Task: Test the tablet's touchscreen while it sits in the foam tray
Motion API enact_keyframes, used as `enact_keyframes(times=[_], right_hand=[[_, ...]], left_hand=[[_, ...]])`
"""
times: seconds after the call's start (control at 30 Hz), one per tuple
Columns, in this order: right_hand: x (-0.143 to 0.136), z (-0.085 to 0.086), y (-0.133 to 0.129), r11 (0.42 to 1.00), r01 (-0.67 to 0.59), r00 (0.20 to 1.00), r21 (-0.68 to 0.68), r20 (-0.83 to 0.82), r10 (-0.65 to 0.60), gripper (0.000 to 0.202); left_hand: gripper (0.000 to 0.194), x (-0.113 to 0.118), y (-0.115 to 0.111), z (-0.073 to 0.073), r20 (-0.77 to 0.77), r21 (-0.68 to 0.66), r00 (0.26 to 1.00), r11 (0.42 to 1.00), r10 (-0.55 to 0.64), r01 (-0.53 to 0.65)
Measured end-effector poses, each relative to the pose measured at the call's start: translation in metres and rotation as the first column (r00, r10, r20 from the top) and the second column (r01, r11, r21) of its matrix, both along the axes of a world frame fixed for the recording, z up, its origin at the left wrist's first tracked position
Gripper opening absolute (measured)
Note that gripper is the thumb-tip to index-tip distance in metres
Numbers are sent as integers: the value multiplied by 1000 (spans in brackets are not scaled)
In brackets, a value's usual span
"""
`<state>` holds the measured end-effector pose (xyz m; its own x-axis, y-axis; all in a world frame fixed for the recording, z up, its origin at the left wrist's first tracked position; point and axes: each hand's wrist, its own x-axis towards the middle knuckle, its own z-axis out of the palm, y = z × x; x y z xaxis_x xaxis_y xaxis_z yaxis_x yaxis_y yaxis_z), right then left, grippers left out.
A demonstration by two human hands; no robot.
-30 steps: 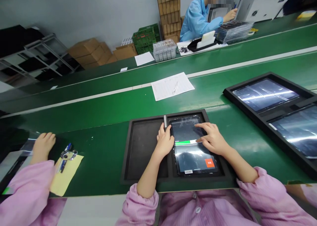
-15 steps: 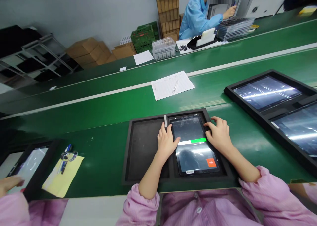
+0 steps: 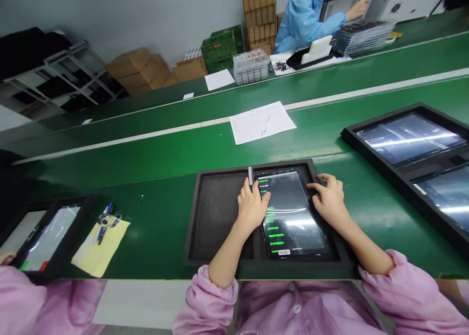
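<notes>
Centre-bottom of frame: green surface (image 3: 154,217), black tray (image 3: 220,217), tablet (image 3: 293,217) in its right compartment.
Left hand (image 3: 252,205) loosely curled on tablet's left edge, thumb on the glass; right hand (image 3: 331,200) half open on its right edge, neither gripping.

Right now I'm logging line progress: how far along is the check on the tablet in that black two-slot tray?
Done: the tablet sits in the right slot of the tray, its screen lit with a list of green text lines. In hand: the left hand rests on its left edge with the thumb on the screen; the right hand rests on its right edge. Left: the tray's left slot holds nothing.
</notes>
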<state>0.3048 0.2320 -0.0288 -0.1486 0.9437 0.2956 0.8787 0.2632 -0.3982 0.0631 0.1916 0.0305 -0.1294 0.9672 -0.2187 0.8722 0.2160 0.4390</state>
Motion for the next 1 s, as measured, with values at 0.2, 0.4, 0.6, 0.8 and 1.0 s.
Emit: enact_keyframes(times=[0.2, 0.4, 0.6, 0.8, 1.0], right_hand=[[-8, 4, -4, 999, 36, 998, -30, 56, -34, 34], [-5, 2, -2, 1000, 19, 1000, -23, 4, -19, 36], [-7, 3, -3, 999, 23, 1000, -25, 11, -22, 45], [-5, -5, 1, 995, 15, 1000, -96, -2, -15, 51], [4, -17, 10, 991, -41, 994, -127, -108, 27, 53]], left_hand=[[63, 1, 0, 0, -13, 0, 1000, 1000, 2, -2], [65, 0, 0, 4, -26, -57, 1000, 998, -11, 10], [64, 1, 2, 10, -33, -90, 999, 996, 1, -4], [63, 1, 2, 10, -29, -106, 1000, 994, 6, -9], [63, 0, 2, 11, -32, -98, 999, 995, 1, -4]])
